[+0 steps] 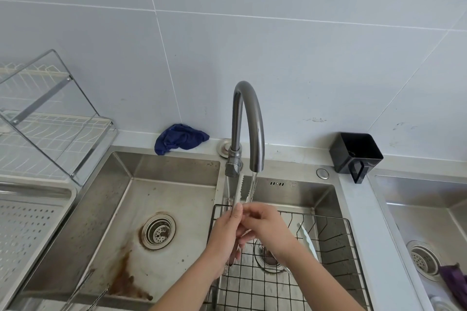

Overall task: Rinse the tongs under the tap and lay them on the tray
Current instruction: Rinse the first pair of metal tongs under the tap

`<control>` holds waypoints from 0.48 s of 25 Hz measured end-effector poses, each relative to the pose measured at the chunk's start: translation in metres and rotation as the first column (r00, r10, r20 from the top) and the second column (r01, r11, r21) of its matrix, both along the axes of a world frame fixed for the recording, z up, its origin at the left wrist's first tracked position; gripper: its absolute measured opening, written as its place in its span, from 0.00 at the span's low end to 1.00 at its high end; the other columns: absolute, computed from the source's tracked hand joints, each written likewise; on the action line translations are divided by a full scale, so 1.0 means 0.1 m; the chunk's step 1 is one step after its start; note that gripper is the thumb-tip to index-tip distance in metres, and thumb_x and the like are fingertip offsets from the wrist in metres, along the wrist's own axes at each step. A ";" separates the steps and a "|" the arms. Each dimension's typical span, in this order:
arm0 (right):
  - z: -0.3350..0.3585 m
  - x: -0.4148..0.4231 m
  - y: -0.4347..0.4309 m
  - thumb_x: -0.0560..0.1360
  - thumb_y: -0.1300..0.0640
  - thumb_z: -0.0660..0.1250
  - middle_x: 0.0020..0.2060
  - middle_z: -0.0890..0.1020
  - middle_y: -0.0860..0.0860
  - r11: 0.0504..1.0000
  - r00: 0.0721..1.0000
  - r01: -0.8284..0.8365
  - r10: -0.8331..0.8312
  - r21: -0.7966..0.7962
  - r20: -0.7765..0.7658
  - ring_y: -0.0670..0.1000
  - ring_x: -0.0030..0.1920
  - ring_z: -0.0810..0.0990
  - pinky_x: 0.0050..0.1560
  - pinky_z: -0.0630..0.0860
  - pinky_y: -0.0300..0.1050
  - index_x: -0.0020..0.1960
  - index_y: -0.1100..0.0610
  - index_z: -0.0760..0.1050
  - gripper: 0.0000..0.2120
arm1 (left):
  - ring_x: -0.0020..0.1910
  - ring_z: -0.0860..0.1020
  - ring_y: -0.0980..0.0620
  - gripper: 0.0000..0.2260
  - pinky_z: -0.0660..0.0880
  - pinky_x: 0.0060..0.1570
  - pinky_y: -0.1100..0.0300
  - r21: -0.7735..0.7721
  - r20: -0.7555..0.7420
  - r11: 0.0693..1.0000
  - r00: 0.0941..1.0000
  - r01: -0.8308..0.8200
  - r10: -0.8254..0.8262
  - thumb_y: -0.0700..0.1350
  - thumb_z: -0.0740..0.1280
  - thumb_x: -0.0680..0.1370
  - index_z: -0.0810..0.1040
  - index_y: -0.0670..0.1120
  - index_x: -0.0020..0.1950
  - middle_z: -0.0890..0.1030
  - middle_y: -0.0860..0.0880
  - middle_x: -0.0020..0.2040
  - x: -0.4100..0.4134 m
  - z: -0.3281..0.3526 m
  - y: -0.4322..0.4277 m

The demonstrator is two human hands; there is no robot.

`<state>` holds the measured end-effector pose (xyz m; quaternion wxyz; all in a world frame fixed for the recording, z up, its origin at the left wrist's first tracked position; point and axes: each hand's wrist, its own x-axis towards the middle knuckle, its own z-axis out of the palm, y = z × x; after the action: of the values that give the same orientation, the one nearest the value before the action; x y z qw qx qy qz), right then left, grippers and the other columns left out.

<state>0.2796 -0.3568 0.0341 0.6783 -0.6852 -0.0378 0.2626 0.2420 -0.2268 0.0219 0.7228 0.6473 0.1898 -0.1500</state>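
Metal tongs with toothed tips point up under the tap, and water runs from the spout onto them. My left hand grips the tongs around their lower part. My right hand pinches one arm of the tongs just below the stream. Both hands hover over the right basin, above a black wire basket. The perforated steel tray lies at the far left, beside the left basin.
The stained left basin has a drain strainer. A white plate leans in the wire basket. A blue cloth and a black cup sit on the back ledge. A dish rack stands at left. Another sink at the right holds a purple cloth.
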 end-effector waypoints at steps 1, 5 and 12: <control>-0.03 0.01 -0.02 0.79 0.64 0.66 0.37 0.84 0.58 0.997 0.997 0.070 -0.071 -0.023 -0.011 0.54 0.36 0.84 0.37 0.83 0.47 0.50 0.59 0.84 0.07 | 0.26 0.74 0.51 0.14 0.70 0.22 0.60 -0.022 -0.020 1.000 1.000 -0.012 0.012 0.59 0.62 0.82 0.82 0.52 0.55 0.78 0.49 0.31 -0.02 -0.01 0.02; -0.15 0.05 -0.09 0.78 0.58 0.72 0.40 0.83 0.56 0.931 0.954 0.300 -0.294 -0.206 0.060 0.51 0.32 0.84 0.32 0.81 0.45 0.53 0.57 0.78 0.06 | 0.26 0.76 0.47 0.06 0.74 0.24 0.56 -0.029 -0.050 1.000 0.999 0.001 -0.003 0.47 0.64 0.83 0.78 0.49 0.58 0.80 0.45 0.36 -0.11 0.00 0.07; -0.07 0.19 0.05 0.83 0.53 0.64 0.30 0.81 0.51 0.877 0.918 0.395 -0.385 -0.273 0.093 0.48 0.28 0.80 0.27 0.75 0.43 0.43 0.57 0.80 0.13 | 0.29 0.71 0.51 0.03 0.75 0.30 0.56 0.392 0.009 0.907 0.986 0.151 -0.168 0.46 0.65 0.80 0.77 0.51 0.47 0.73 0.48 0.34 -0.31 -0.04 0.13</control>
<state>0.2990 -0.3518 0.0271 0.6101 -0.7742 0.1271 0.1108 0.2111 -0.2139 0.0183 0.5686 0.7945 0.1472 -0.1540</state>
